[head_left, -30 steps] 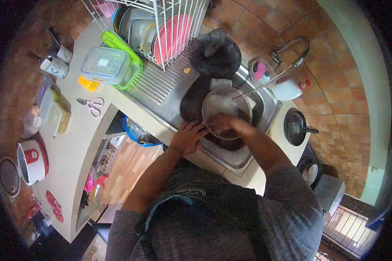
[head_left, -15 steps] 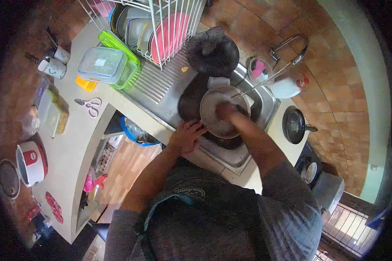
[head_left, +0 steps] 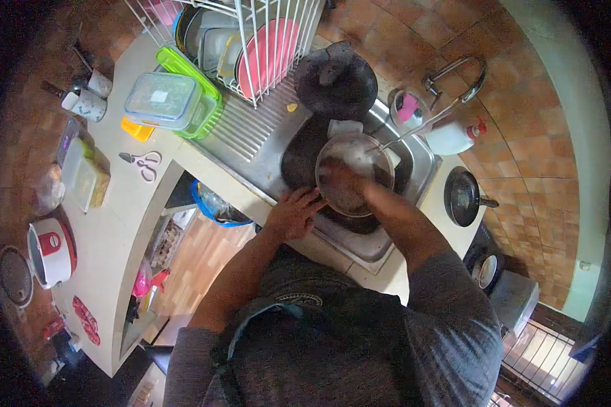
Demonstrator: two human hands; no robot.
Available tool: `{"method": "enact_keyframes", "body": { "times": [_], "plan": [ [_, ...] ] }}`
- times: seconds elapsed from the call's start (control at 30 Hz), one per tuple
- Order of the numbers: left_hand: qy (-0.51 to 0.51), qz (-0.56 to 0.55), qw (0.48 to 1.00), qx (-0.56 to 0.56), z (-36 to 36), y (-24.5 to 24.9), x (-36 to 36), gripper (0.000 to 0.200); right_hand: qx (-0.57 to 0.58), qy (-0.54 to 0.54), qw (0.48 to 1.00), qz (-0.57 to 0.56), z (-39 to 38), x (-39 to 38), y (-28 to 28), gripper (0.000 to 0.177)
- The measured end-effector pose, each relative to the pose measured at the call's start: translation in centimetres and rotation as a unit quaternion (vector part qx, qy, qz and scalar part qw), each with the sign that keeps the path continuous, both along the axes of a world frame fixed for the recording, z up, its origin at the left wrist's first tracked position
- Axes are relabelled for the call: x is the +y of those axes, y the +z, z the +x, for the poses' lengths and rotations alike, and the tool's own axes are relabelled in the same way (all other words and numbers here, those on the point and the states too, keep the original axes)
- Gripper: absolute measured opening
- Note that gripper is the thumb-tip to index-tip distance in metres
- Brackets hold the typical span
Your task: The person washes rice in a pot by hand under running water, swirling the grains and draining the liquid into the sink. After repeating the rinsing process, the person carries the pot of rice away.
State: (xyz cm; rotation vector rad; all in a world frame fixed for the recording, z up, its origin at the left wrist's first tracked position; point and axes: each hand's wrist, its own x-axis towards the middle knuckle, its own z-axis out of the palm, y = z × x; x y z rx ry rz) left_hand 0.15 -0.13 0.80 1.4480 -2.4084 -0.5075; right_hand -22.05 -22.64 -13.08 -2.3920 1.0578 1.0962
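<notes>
Right hand (head_left: 343,182) has shifted left inside the mid-frame bowl (head_left: 329,150), its blurred fingers' grip unclear, while the left hand (head_left: 294,214), fingers outstretched, lies at the bowl's lower-left rim.

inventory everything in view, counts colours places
bowl: 1, greyish, in sink
sink: 1, silver, at centre
tap: 1, silver, behind sink
large pan: 1, black, behind bowl
small pan: 1, black, right of sink
dish rack: 1, white, top
plate: 1, pink, in rack
bottle: 1, white, right of sink
blue-rimmed box: 1, clear, by rack
basket: 1, green, near box
scissors: 1, pink-handled, left counter
rice cooker: 1, white-red, far left
left hand: 1, bare, at sink edge
right hand: 1, bare, in bowl
</notes>
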Motion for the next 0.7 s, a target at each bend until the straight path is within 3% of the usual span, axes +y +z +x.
{"method": "enact_keyframes", "body": {
  "times": [0.33,0.6,0.7],
  "plan": [
    [0.002,-0.008,1.0,-0.011,-0.1,-0.5,-0.1,0.065,-0.053,0.053,0.992,-0.099,0.8,1.2,-0.4,0.043],
    [0.002,-0.001,1.0,-0.009,-0.4,0.3,-0.1,0.067,-0.09,0.153,0.969,-0.171,-4.5,-0.4,-10.1,0.043],
    [0.011,0.006,1.0,-0.003,-0.1,0.1,0.0,0.068,-0.145,0.08,0.973,-0.162,-1.6,0.2,-7.6,0.039]
  ]
}}
